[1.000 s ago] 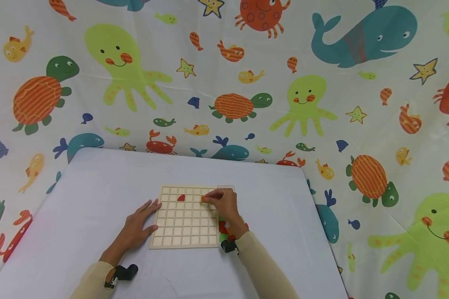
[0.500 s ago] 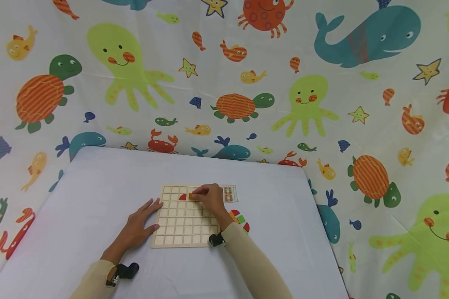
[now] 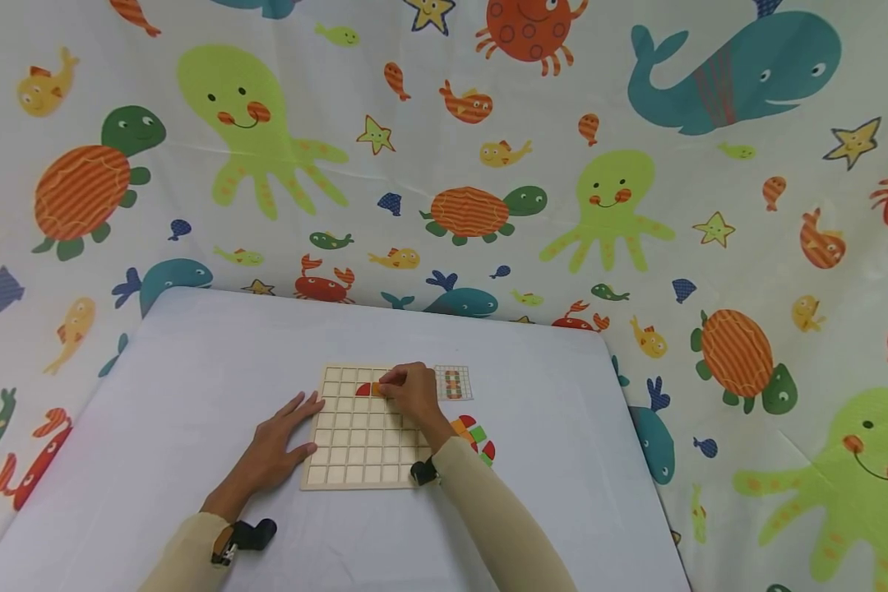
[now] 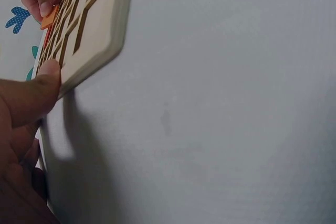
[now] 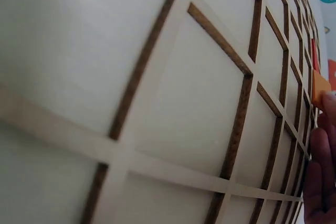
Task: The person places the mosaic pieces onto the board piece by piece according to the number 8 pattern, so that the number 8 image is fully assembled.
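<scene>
A square wooden grid board (image 3: 349, 443) lies on the white table. In its second row from the top sits a red quarter-round piece (image 3: 363, 390). Just right of that, the right hand (image 3: 414, 399) pinches an orange piece (image 3: 376, 389) between thumb and fingers; the right wrist view shows the orange piece (image 5: 319, 88) slightly tilted at the board. Fingers and thumb spread, the left hand (image 3: 272, 448) rests at the board's left edge, and in the left wrist view its thumb (image 4: 48, 77) touches the board's rim (image 4: 100, 59).
Right of the board, partly behind the right forearm, lie several red, green and orange pieces (image 3: 478, 434). A small card with a coloured grid pattern (image 3: 454, 383) lies by the board's upper right corner. A patterned sea-animal cloth (image 3: 414, 164) hangs behind the table.
The right hand has moved left over the board with the orange piece, bringing it beside the red piece. The card and loose pieces are more exposed. The left hand has stayed in place.
</scene>
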